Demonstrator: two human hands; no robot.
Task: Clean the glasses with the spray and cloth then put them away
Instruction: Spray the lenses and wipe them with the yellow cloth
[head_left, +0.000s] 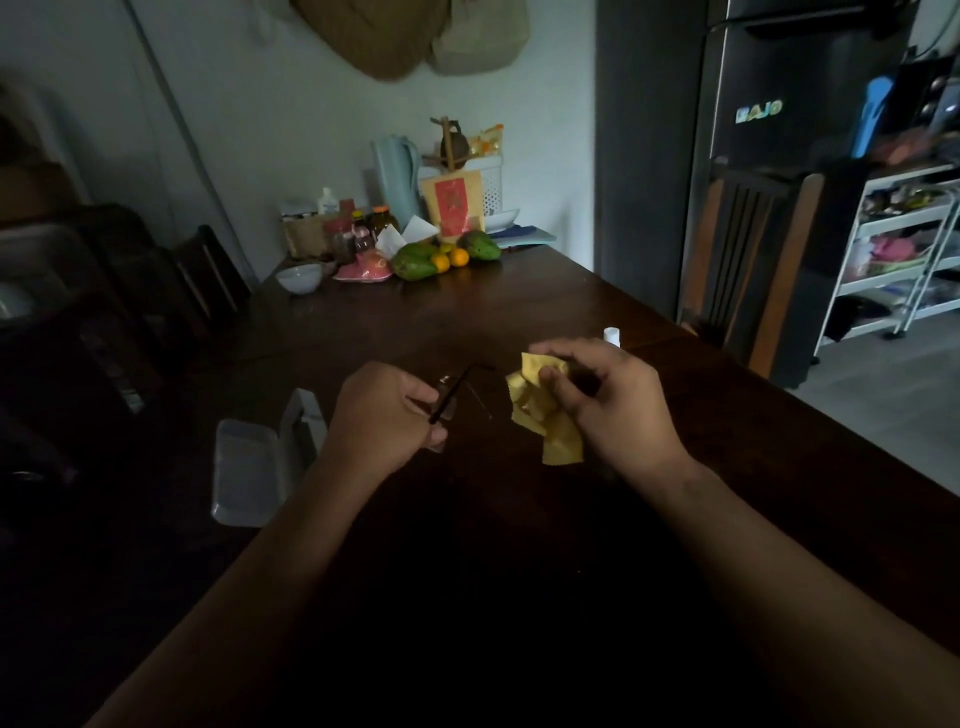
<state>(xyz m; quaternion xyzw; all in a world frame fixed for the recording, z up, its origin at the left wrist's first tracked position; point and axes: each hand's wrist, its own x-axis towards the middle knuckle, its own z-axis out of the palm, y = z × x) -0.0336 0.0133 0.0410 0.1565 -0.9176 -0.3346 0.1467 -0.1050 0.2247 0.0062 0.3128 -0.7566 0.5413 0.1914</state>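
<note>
The dark-framed glasses (451, 393) sit above the table (519, 301), pinched by the left hand (379, 415). At their 3 o'clock, the right hand (613, 405) grips a crumpled yellow cloth (540, 415). The spray bottle (612, 335) stands at 1 o'clock and the open case (254, 467) lies at 8 o'clock.

Glasses (451, 397) lenses mostly hidden behind left hand (382, 415); spray bottle (612, 335) barely visible.

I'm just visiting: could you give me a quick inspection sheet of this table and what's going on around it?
Surface: dark wooden table, dimly lit.
Job's things: glasses; yellow cloth; spray bottle, mostly hidden, only its white top visible; open white case at left.
Clutter: fruit, bowl, bottles, jug at the far end.
Hands: left hand holds the glasses; right hand grips the cloth.
Cables: nothing seen.
Surroundings: dark fridge, wooden chair, white trolley on the right.
</note>
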